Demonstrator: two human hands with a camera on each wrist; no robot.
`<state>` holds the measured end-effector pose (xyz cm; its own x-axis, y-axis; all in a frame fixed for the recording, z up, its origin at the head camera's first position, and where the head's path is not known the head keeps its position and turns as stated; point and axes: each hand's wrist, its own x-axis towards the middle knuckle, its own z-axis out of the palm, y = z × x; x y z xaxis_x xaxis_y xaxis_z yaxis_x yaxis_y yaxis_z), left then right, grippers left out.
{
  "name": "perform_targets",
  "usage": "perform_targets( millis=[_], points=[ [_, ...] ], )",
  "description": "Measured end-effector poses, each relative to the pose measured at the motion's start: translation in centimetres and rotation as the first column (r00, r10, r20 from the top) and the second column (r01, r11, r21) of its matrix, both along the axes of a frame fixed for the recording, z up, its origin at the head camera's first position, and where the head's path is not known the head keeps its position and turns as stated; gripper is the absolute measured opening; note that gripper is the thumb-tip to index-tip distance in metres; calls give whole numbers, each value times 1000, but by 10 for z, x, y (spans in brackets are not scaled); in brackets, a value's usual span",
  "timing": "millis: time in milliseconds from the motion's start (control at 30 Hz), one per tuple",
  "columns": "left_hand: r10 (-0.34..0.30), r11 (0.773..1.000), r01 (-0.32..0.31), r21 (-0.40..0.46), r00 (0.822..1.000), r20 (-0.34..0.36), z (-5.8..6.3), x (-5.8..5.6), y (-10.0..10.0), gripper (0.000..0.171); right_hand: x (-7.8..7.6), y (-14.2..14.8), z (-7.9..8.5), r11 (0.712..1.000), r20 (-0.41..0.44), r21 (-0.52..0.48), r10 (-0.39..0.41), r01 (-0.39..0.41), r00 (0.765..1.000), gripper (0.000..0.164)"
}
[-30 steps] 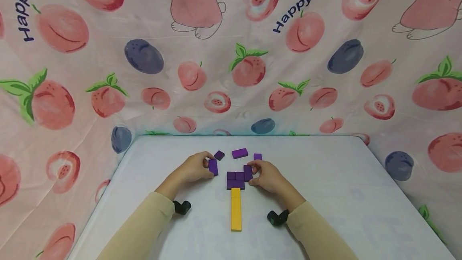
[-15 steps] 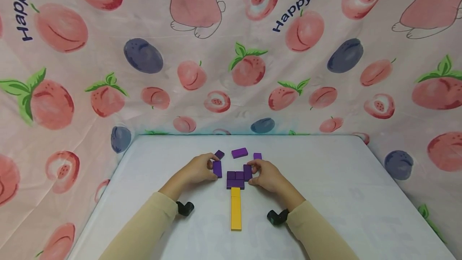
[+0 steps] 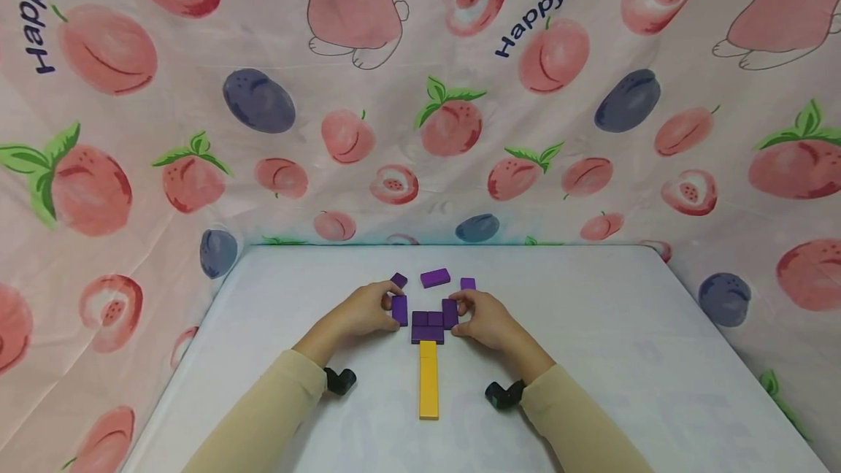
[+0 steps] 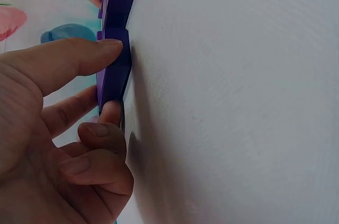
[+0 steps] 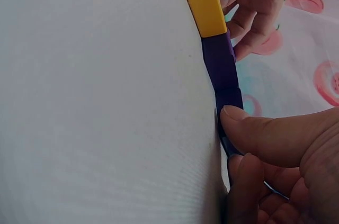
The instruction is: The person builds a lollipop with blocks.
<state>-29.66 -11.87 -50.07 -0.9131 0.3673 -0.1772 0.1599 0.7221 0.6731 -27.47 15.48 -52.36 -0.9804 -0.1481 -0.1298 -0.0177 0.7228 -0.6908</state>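
Note:
My left hand pinches an upright-lying purple block between thumb and fingers, a small gap left of a cluster of purple blocks. On the other side, the right hand holds a matching purple block against the cluster's right edge. A column of yellow blocks runs from the cluster toward me. In the left wrist view the thumb lies on the purple block, fingers at its far end. The right wrist view has the right thumb on its purple block, beyond which the yellow blocks show.
Behind the hands lie a purple rectangular block, a small dark purple block partly hidden by the left fingers, and another purple block near the right fingers. The white table ends at a fruit-printed cloth.
My left hand has moved right with its purple block, closing in on the cluster. The right hand and its block stay in place beside the cluster.

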Motion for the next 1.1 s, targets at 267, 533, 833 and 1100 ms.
perform_targets(
  millis=[267, 533, 833, 1100],
  points=[
    [-9, 1000, 9, -9, 1000, 17, 2, 1, 3, 55, 0, 0, -1, 1000, 0, -9, -2, 2, 1000, 58],
    [-34, 999, 34, -5, 999, 16, 3, 2, 5, 55, 0, 0, -1, 1000, 4, -17, -5, 5, 1000, 58],
    [-51, 999, 51, -3, 999, 8, -2, 0, 5, 55, 1, 1, -2, 1000, -16, -4, 3, -3, 1000, 56],
    [-50, 999, 50, 7, 999, 14, -2, -1, 5, 55, 2, 0, -1, 1000, -15, 1, -2, 2, 1000, 56]
  ],
)
